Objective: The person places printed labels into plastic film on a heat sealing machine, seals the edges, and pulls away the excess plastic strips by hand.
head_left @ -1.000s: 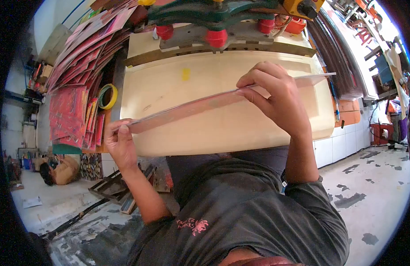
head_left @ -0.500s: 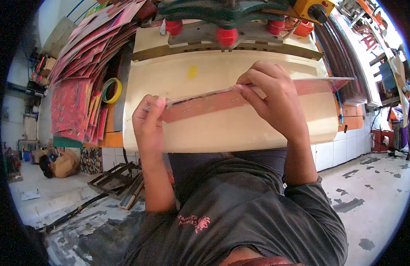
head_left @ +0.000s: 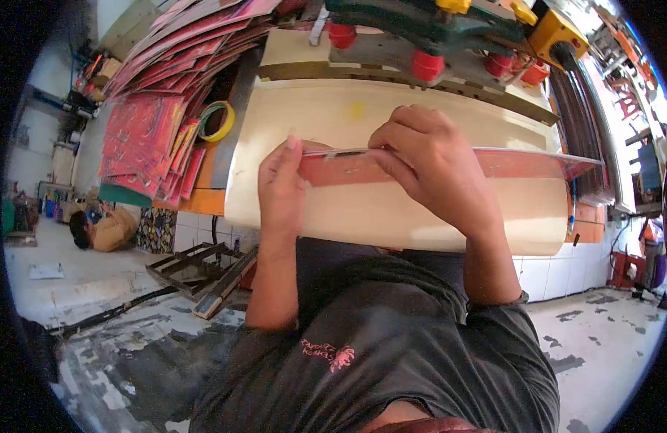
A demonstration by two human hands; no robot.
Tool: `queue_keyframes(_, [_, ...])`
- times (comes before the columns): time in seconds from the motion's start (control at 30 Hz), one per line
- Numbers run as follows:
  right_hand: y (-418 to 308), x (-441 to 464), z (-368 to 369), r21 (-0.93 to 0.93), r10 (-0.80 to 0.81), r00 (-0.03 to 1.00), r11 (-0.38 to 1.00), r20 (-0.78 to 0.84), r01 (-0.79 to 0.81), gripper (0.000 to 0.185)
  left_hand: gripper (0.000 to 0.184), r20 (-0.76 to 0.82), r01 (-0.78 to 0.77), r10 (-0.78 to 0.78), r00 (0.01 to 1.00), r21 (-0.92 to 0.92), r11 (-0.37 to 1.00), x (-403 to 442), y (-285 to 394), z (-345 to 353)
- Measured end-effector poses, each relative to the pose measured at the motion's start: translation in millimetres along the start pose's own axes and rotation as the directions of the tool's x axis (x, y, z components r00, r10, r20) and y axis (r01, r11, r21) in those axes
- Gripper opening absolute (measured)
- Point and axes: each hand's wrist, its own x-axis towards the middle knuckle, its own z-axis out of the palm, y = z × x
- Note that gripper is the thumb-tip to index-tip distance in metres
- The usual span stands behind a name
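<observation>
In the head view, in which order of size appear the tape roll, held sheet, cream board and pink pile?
Cream board, largest
Pink pile
Held sheet, a narrow strip
Tape roll, smallest

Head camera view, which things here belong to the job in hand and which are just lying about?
Likely in the job:
thin, flat pinkish-red sheet, held by left hand and right hand
wide cream-coloured flat surface beneath
pile of flat, pinkish-red printed sheets, perhaps

Apparently lying about:
round yellow tape roll beside the pile
flat white sheet on the floor
</observation>
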Motion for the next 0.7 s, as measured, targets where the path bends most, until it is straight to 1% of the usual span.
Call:
queue_keyframes(0.07, [-3,9,7,0.034,-0.043,0.999,0.999,0.022,0.042,0.01,0.024,0.051,0.011,-0.007,0.999,-0.082,0.997,-4,-1,0])
queue_keyframes(0.1, [-5,13,10,0.059,-0.072,0.997,0.996,0.041,0.07,0.011,0.024,0.038,-0.003,0.006,0.999,-0.083,0.997,-4,-5,-3])
queue_keyframes(0.17, [-7,20,19,0.042,-0.106,0.993,0.994,0.046,0.104,0.011,0.016,0.104,-0.094,0.103,0.989,-0.089,0.992,0,-20,-13])
queue_keyframes(0.27, [-12,30,24,0.008,-0.145,0.987,0.989,0.075,0.145,0.011,0.013,0.089,-0.121,0.135,0.987,-0.152,0.981,-1,-28,-20])
queue_keyframes(0.4, [-17,38,27,-0.038,-0.195,0.975,0.979,0.107,0.2,0.012,0.012,0.069,-0.132,0.143,0.987,-0.138,0.982,0,-29,-24])
queue_keyframes(0.5, [-18,44,28,-0.071,-0.24,0.963,0.966,0.126,0.25,0.012,0.012,0.063,-0.119,0.126,0.99,-0.102,0.988,0,-32,-25])
queue_keyframes(0.57, [-18,49,29,-0.092,-0.279,0.951,0.952,0.133,0.292,0.012,0.016,-0.011,-0.09,0.09,0.996,0.011,0.996,-2,-31,-22])
queue_keyframes(0.6, [-19,52,29,-0.112,-0.313,0.939,0.938,0.14,0.329,0.011,0.016,-0.011,-0.097,0.097,0.995,0.006,0.995,-3,-28,-20])
queue_keyframes(0.67, [-21,57,30,-0.125,-0.354,0.923,0.919,0.152,0.374,0.01,0.021,-0.082,-0.069,0.086,0.993,0.183,0.981,-6,-21,-15])
queue_keyframes(0.7, [-23,60,31,-0.129,-0.388,0.907,0.903,0.164,0.41,0.009,0.021,-0.082,-0.079,0.095,0.992,0.175,0.981,-6,-22,-16])
